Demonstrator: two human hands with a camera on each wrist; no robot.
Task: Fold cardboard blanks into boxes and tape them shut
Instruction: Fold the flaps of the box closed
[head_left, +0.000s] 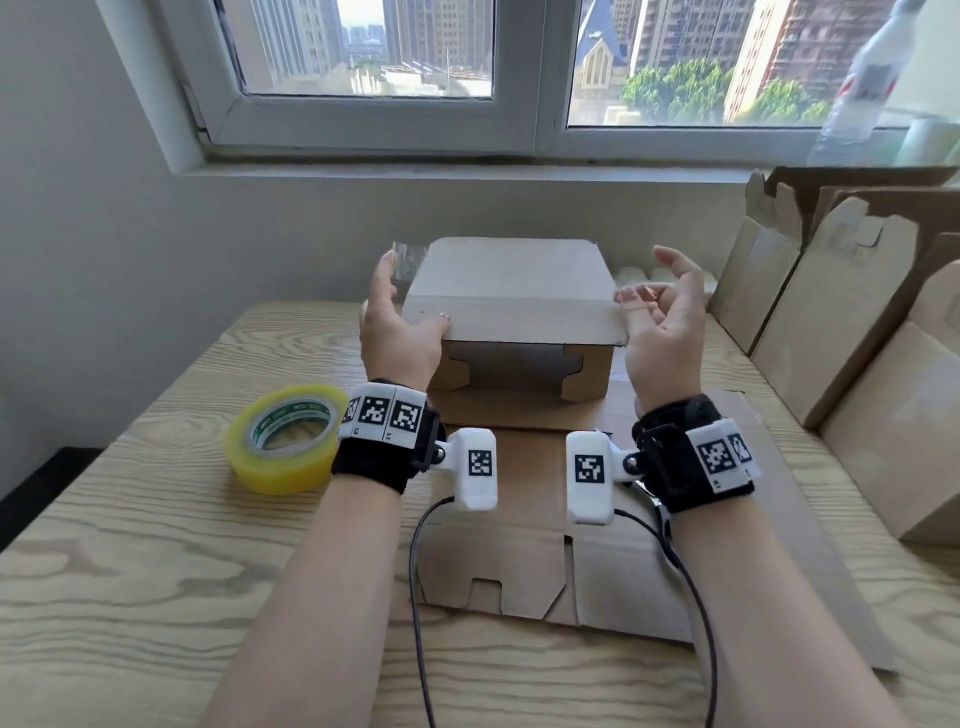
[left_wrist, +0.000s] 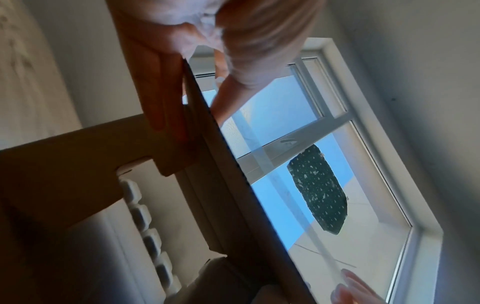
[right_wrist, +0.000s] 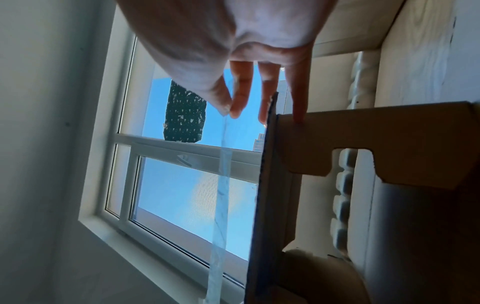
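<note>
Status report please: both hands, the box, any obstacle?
Left hand grips box, pinches clear tape strip. Right hand pinches other tape end. Tape above box, not stuck. No obstacle.

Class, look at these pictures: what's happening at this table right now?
A person is taping a folded cardboard box on a wooden table. Both hands stretch a clear tape strip above it: the right hand pinches one end, the left hand holds the other. A yellow tape roll and a flat blank lie nearby.

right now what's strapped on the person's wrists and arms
Both forearms are bare, no sleeves. Each wrist wears a black strap carrying white blocks printed with black-and-white square codes: left wrist band, right wrist band. A white boxy camera unit juts inward from each, trailing a thin black cable.
</note>
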